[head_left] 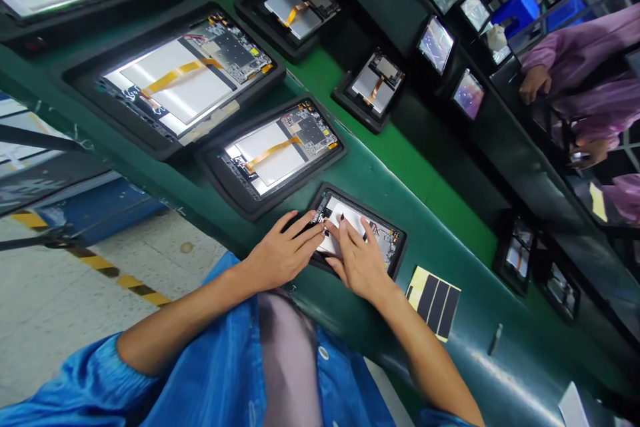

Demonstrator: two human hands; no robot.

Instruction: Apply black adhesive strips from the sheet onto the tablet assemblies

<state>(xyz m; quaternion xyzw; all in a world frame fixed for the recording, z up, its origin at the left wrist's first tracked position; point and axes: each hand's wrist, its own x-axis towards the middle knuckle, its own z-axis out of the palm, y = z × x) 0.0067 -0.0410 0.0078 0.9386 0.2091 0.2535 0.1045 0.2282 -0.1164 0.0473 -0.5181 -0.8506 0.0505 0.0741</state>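
Observation:
An opened tablet (397, 243) with bare circuit boards and a white battery lies in a black tray right in front of me. My left hand (287, 253) rests on its left end, fingers stretched out flat and fingertips near the edge of the battery. Over the middle of the tablet is my right hand (363, 257), its fingers extended and thumb apart, fingertips touching the inside. A small dark pointed bit shows by the right index fingertip; what it is I cannot make out. The fingers hide part of the battery.
Several opened tablets (273, 150) with orange ribbon cables lie in black trays to the left and on the green conveyor belt (415, 180). Right of my hands are a sheet of black adhesive strips (435, 302) and a small pen-like tool (495, 339). Across the line sits a person in pink sleeves (575, 47).

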